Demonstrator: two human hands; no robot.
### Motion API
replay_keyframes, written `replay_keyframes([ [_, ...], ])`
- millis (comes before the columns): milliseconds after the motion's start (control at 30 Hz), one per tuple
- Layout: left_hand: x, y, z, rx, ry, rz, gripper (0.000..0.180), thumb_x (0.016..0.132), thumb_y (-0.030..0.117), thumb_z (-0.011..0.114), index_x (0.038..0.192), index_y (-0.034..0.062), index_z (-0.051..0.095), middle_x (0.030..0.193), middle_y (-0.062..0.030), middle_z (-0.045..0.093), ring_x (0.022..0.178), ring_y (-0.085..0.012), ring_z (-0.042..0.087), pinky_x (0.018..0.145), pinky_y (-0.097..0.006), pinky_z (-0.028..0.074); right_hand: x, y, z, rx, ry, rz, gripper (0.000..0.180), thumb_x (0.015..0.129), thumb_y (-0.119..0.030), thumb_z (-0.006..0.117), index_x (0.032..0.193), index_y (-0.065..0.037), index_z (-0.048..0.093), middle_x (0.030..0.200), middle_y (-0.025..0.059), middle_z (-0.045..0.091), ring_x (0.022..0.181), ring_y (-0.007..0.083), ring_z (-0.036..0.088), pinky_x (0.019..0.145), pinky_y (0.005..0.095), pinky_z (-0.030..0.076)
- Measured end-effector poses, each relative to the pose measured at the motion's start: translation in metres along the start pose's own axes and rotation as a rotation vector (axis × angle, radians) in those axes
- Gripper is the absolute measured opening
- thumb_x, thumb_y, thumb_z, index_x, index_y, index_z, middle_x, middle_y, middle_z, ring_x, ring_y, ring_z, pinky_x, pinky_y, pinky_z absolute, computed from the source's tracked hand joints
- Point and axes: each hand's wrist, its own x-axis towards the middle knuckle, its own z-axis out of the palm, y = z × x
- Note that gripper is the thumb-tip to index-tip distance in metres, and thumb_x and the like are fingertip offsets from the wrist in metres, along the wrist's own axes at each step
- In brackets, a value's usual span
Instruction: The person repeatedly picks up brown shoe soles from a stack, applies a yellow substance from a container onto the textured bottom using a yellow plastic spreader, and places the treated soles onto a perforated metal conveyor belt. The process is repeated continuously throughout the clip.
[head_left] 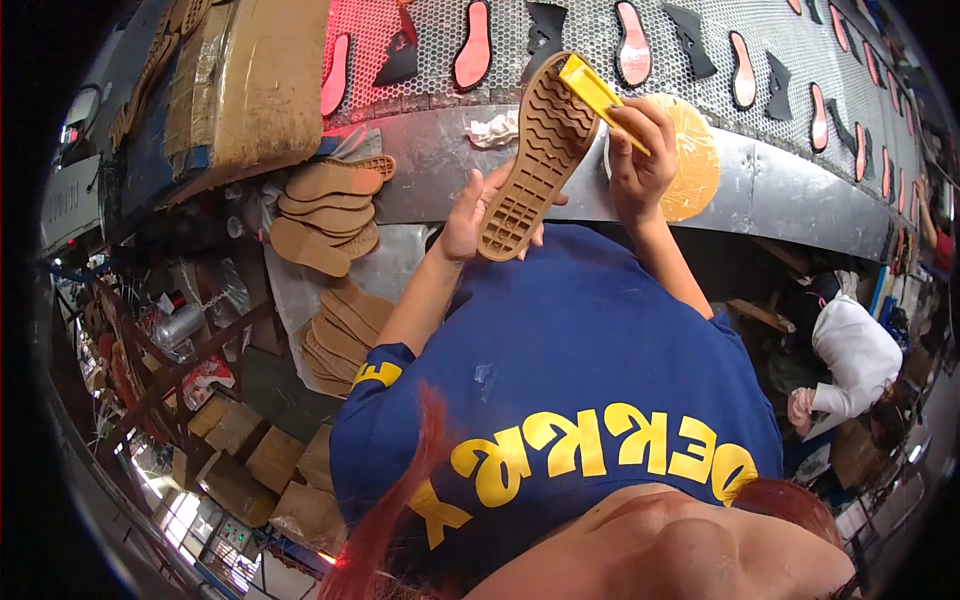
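A brown rubber shoe sole (540, 155) is tilted upright in front of my chest, its wavy and gridded tread facing up. My left hand (466, 215) grips it from behind by its lower half; some of those fingers are hidden by the sole. Between the fingers and thumb of my right hand (642, 160) is a long yellow plastic tool (592, 92). The tool's far end lies over the upper end of the sole, near its right edge. Whether it is a brush or a cutter I cannot tell.
A mesh conveyor (590, 75) carries pink-topped soles (472, 45) and dark shoe pieces (690, 42). On its metal ledge (780, 175) are a round yellow disc (690, 155) and crumpled white material (492, 130). Brown soles (325, 215) are piled left, beside a carton (250, 90). A co-worker (850, 355) bends at right.
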Motion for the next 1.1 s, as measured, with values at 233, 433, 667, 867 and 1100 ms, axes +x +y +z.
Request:
replay_keyframes([
  [233, -0.003, 0.005, 0.008, 0.042, 0.021, -0.017, 0.094, 0.09, 0.076, 0.025, 0.148, 0.0016, 0.023, 0.126, -0.0291, 0.054, 0.076, -0.0218, 0.067, 0.052, -0.028, 0.058, 0.0, -0.006, -0.001, -0.006, -0.051, -0.007, 0.02, 0.084, -0.008, 0.071, 0.102, -0.002, 0.066, 0.104, 0.0149, 0.063, 0.096, 0.0285, 0.063, 0.084, 0.0363, 0.05],
  [433, -0.004, 0.009, 0.012, 0.057, 0.036, -0.01, 0.095, 0.089, 0.076, 0.025, 0.147, 0.0004, 0.025, 0.123, -0.0294, 0.055, 0.074, -0.0219, 0.068, 0.051, -0.028, 0.058, -0.002, -0.003, -0.008, 0.062, -0.164, -0.011, 0.02, 0.084, -0.008, 0.07, 0.103, -0.002, 0.065, 0.11, 0.015, 0.064, 0.101, 0.0294, 0.062, 0.088, 0.0369, 0.049],
  [667, -0.003, 0.01, 0.012, 0.015, 0.033, -0.005, 0.095, 0.089, 0.076, 0.023, 0.146, -0.0005, 0.027, 0.122, -0.0309, 0.055, 0.074, -0.0239, 0.068, 0.049, -0.028, 0.058, -0.001, -0.006, -0.024, 0.167, -0.346, 0.023, 0.02, 0.085, -0.008, 0.069, 0.104, -0.003, 0.065, 0.112, 0.0149, 0.064, 0.106, 0.0299, 0.062, 0.089, 0.0355, 0.051],
  [867, 0.002, 0.006, 0.01, -0.121, 0.044, 0.02, 0.095, 0.089, 0.077, 0.02, 0.146, 0.0008, 0.027, 0.122, -0.0328, 0.054, 0.076, -0.029, 0.068, 0.049, -0.032, 0.058, -0.005, -0.013, -0.029, 0.182, -0.414, 0.031, 0.021, 0.084, -0.01, 0.07, 0.103, -0.002, 0.064, 0.112, 0.014, 0.064, 0.103, 0.0298, 0.063, 0.088, 0.0354, 0.051],
  [1100, 0.013, 0.004, 0.009, -0.39, 0.126, 0.075, 0.088, 0.092, 0.073, 0.015, 0.142, 0.004, 0.035, 0.123, -0.0266, 0.057, 0.086, -0.0358, 0.066, 0.059, -0.043, 0.058, -0.024, -0.021, -0.017, 0.113, -0.434, -0.124, 0.025, 0.079, -0.014, 0.073, 0.102, -0.006, 0.064, 0.105, 0.0113, 0.064, 0.1, 0.0285, 0.062, 0.098, 0.0438, 0.044],
])
